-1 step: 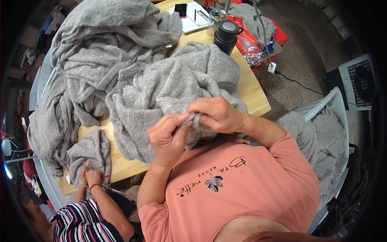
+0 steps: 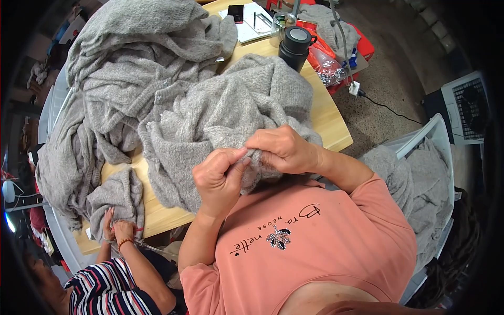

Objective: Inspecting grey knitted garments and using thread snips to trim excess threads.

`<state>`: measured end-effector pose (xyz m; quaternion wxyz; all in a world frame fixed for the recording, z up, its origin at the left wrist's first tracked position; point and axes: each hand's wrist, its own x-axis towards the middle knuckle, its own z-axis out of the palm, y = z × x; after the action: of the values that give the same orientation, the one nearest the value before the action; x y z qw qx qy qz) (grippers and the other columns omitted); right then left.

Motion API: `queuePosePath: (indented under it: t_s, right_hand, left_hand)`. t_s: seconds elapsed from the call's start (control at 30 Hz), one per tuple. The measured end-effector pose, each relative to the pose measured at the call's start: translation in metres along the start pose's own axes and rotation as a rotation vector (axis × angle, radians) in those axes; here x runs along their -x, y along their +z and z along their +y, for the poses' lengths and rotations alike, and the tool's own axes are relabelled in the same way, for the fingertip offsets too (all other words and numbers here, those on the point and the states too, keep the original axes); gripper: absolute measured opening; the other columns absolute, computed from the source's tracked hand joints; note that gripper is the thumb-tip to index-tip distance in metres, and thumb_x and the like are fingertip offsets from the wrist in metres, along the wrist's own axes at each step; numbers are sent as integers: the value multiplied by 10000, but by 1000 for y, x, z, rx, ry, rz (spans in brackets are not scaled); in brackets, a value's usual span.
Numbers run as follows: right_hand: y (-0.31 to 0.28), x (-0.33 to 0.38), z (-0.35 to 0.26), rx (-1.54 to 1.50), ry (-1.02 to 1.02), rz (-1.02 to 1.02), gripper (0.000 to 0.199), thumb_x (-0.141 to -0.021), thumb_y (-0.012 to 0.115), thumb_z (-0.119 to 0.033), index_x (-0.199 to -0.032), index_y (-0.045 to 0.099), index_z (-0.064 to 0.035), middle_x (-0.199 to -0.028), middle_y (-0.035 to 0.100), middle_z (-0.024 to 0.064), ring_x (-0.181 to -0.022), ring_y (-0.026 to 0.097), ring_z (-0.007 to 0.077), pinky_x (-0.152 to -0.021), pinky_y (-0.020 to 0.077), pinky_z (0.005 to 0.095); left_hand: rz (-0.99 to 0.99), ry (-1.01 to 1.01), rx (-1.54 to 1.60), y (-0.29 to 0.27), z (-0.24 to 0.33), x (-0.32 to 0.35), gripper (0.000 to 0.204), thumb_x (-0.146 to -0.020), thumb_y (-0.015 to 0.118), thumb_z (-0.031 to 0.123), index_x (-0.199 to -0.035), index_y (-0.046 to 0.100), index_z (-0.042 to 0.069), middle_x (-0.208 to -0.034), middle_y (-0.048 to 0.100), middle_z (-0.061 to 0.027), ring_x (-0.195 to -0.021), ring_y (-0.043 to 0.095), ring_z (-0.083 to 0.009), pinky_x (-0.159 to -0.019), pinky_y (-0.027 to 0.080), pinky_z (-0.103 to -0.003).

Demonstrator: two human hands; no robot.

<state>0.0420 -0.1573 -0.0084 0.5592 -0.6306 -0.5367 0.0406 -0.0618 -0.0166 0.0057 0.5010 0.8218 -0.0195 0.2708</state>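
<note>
A grey knitted garment [image 2: 176,152] lies bunched at the table's near edge, its folds spreading away from me. My left hand [image 2: 219,177] pinches a bit of it between thumb and fingers. Close beside it, my right hand [image 2: 283,149] grips the same bunched knit, fingers curled over the top. The two hands nearly touch, with a small fold of fabric [image 2: 254,156] between them. Whether anything small sits inside the pinch is hidden by my fingers.
More grey knits [image 2: 142,47] are heaped at the far left of the wooden table [image 2: 333,126]. A black flask [image 2: 295,48], a glass jar [image 2: 282,23] and a phone [image 2: 235,13] stand beyond. Left, a co-worker's hands [image 2: 122,231] work on grey knit. Right, a bin [image 2: 441,157] holds knits.
The co-worker's hands have shifted slightly at the grey knit on the left. My own hands and the garment show almost no movement.
</note>
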Motion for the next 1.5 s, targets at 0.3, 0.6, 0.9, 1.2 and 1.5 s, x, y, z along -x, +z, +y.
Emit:
queuePosePath:
  t_s: [0.3,0.6,0.9,1.2,1.5]
  right_hand:
    - [-3,7,-10,-17,21,-32,110,-673,564,10,-779,554,-13,-648,522,121,-586,540,291,-503,417,341]
    - [10,2,-11,211,-71,115,163,-582,561,31,-738,533,-7,-596,506,102,-497,517,265,-427,391,321]
    - [6,3,-1,450,-345,248,236,-627,584,-32,-854,537,8,-648,537,105,-491,519,258,-440,408,326]
    - [-29,19,29,475,107,336,128,-693,517,27,-810,560,-4,-708,568,137,-616,575,292,-541,447,320]
    - [-35,16,21,504,200,16,226,-670,564,-22,-894,580,-39,-948,566,109,-945,512,296,-776,387,371]
  left_hand:
    - [23,159,-51,3,10,1,159,-652,645,-84,-775,601,5,-695,596,-116,-575,574,-193,-496,448,-243]
    - [144,434,-444,12,10,8,166,-667,608,-58,-823,599,-3,-706,589,-111,-547,566,-205,-452,450,-269]
    - [71,-135,-71,10,6,2,108,-685,577,-60,-774,594,-1,-663,582,-102,-546,550,-181,-508,428,-256]
    - [171,-258,-94,19,-43,-6,69,-741,589,-2,-807,602,9,-711,583,-87,-590,520,-146,-543,407,-253]
    - [1,-473,93,33,-29,-6,51,-745,620,26,-729,593,-13,-582,508,51,-525,399,-13,-447,316,-178]
